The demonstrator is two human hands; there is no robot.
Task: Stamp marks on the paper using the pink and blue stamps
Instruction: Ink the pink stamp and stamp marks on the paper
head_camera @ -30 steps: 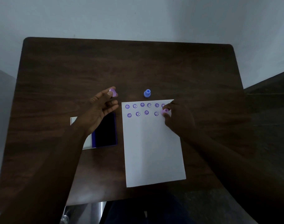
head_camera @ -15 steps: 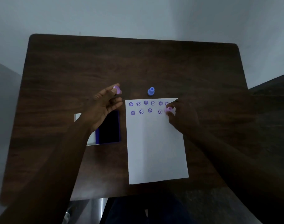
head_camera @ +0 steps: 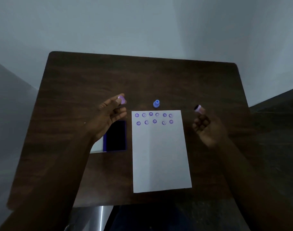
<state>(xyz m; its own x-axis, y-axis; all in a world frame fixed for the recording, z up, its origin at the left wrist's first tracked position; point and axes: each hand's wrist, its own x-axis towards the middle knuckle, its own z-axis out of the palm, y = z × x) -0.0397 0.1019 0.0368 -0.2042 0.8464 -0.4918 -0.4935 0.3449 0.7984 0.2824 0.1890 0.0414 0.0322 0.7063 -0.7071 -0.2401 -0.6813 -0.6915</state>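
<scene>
Here the left hand (head_camera: 109, 116) is raised over the worktop (head_camera: 75, 90), its fingers (head_camera: 119, 112) loosely curled, with a pink stamp (head_camera: 122, 99) pinched at the fingertips above the dark ink pad (head_camera: 116, 136). The right hand (head_camera: 207, 129) is lifted to the right of the paper (head_camera: 160, 155), its fingers clenched around a second pink stamp (head_camera: 198, 108) whose dark inked face tilts toward the left. The blue stamp (head_camera: 156, 103) stands upright on the worktop just beyond the paper's far edge, touched by neither hand. The paper carries two rows of purple marks (head_camera: 154, 118) along its far end (six above, five below).
</scene>
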